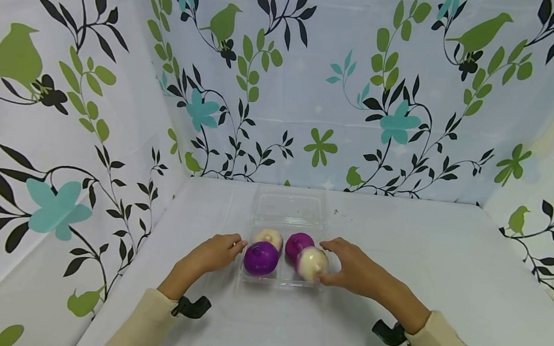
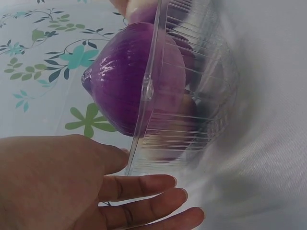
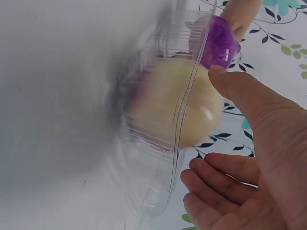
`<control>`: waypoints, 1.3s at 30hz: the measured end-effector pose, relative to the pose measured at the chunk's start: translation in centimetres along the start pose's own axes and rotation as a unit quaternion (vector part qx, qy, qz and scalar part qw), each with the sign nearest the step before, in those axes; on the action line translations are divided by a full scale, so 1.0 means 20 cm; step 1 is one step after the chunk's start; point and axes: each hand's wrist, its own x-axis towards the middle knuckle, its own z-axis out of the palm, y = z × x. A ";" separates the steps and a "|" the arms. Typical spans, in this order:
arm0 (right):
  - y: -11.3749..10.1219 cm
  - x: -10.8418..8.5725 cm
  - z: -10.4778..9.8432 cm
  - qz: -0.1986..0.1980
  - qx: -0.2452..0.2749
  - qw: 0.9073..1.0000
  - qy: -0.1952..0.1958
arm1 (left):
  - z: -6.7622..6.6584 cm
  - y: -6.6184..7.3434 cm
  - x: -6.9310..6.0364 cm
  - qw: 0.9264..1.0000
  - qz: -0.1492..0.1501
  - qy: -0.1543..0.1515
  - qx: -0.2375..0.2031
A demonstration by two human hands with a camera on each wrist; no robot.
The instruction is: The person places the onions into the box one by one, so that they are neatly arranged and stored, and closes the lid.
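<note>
A clear plastic clamshell box (image 1: pixel 284 281) lies with its lid (image 1: pixel 290 204) folded back. Two purple onions sit in it, one front left (image 1: pixel 260 259) and one back right (image 1: pixel 296 244), with a cream onion (image 1: pixel 271 237) at back left and another cream onion (image 1: pixel 312 263), tinged purple, at front right. My left hand (image 1: pixel 215 253) rests by the box's left rim, thumb at the edge and fingers extended in the left wrist view. Around the box's right side, my right hand (image 1: pixel 355 269) spreads thumb and fingers apart beside the front-right cream onion; contact is unclear.
The box stands on a white-covered table (image 1: pixel 400 233). Behind and at the sides hangs a cloth (image 1: pixel 284 86) printed with birds, leaves and flowers. Small dark specks (image 1: pixel 336 211) lie right of the lid.
</note>
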 end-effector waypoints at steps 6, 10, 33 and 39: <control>0.01 0.00 -0.01 0.009 -0.017 1.000 0.002 | 0.00 -0.01 0.00 1.000 -0.001 0.000 -0.004; 0.01 0.01 -0.03 0.011 -0.018 1.000 0.006 | 0.00 -0.01 0.00 1.000 -0.002 0.002 -0.004; 0.28 0.31 -0.25 0.058 0.009 0.994 0.096 | -0.21 -0.02 0.27 0.999 -0.015 0.043 0.010; 0.34 0.45 -0.21 0.094 0.012 0.992 0.078 | -0.28 -0.06 0.42 0.999 -0.031 0.013 -0.010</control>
